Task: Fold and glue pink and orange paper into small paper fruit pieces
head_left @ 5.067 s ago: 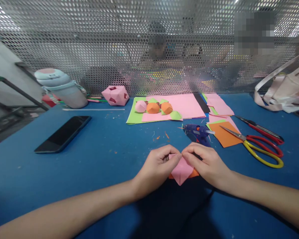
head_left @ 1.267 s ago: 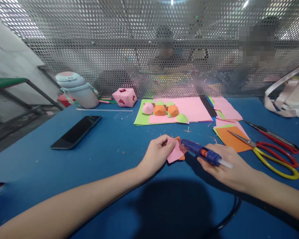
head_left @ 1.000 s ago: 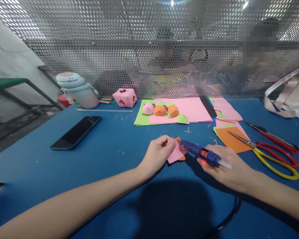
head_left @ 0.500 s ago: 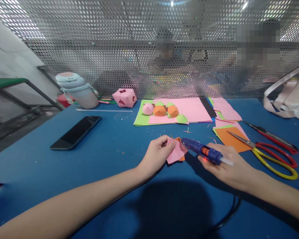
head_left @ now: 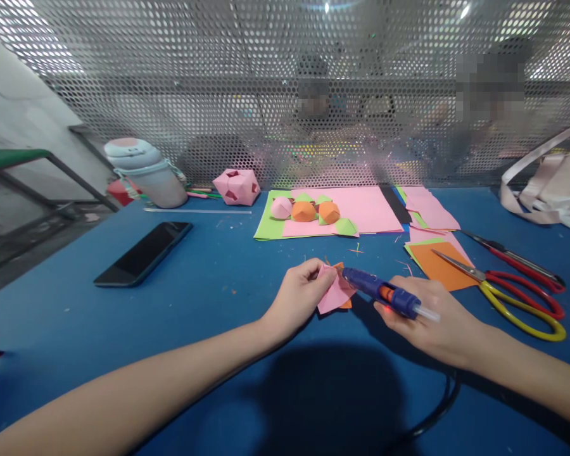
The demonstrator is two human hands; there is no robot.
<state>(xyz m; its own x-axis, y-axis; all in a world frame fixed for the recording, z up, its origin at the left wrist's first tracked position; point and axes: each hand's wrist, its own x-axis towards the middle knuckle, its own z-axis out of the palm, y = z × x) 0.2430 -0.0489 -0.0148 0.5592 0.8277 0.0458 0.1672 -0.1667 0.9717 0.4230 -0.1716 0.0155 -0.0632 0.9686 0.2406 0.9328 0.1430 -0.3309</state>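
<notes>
My left hand pinches a folded piece of pink paper with orange paper showing behind it, just above the blue table. My right hand is wrapped round a dark blue hot glue gun. A clear glue stick pokes out of its back end, and a red light glows near my fingers. The gun's nozzle is at the upper right edge of the folded paper; whether it touches cannot be made out. Its black cord runs down the table below my right wrist.
Scissors and a utility knife lie at right by coloured paper. Behind, small folded paper pieces rest on a pink sheet. A phone, a cup and a pink paper ball stand left. A perforated metal screen closes the back.
My right hand and the glue gun have shifted very slightly to the left along the paper's edge. My left hand keeps its grip on the paper.
</notes>
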